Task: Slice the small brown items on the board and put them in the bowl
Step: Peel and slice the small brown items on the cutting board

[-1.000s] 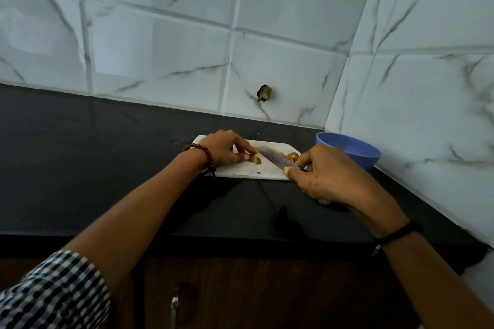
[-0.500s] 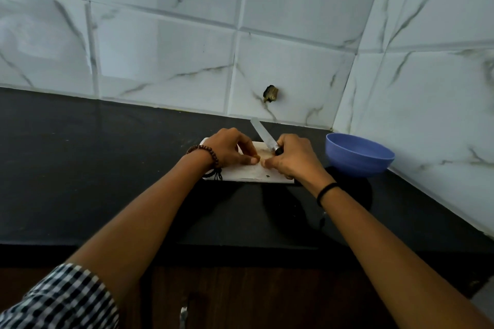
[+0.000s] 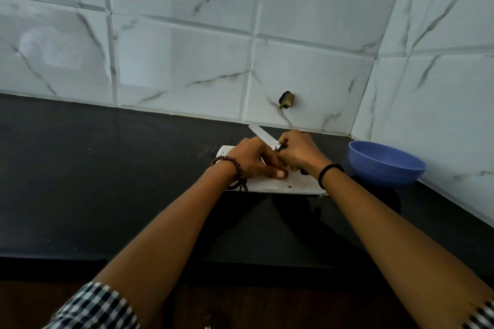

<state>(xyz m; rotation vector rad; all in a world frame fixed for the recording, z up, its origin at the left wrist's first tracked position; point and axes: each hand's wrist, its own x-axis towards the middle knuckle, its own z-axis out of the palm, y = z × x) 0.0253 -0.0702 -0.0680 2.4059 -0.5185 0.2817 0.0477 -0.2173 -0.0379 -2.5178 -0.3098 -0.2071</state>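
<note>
A white cutting board (image 3: 299, 184) lies on the black counter. Both my hands meet over its middle. My right hand (image 3: 299, 152) grips a knife (image 3: 263, 136) by the handle, with the blade pointing up and away to the left. My left hand (image 3: 254, 160) lies on the board with curled fingers, its thumb flat against the surface and touching my right hand. The small brown items are hidden under my hands. A blue bowl (image 3: 385, 165) stands just right of the board; its inside cannot be seen from here.
The black counter (image 3: 107, 181) stretches wide to the left. Marble-tiled walls close off the back and the right side, meeting in a corner behind the bowl. A small brass stub (image 3: 287, 100) sticks out of the back wall. The counter's front edge runs below my forearms.
My right hand has swung the knife from lying across the board to blade-up beside my left hand. The brown pieces that showed a second ago are now covered.
</note>
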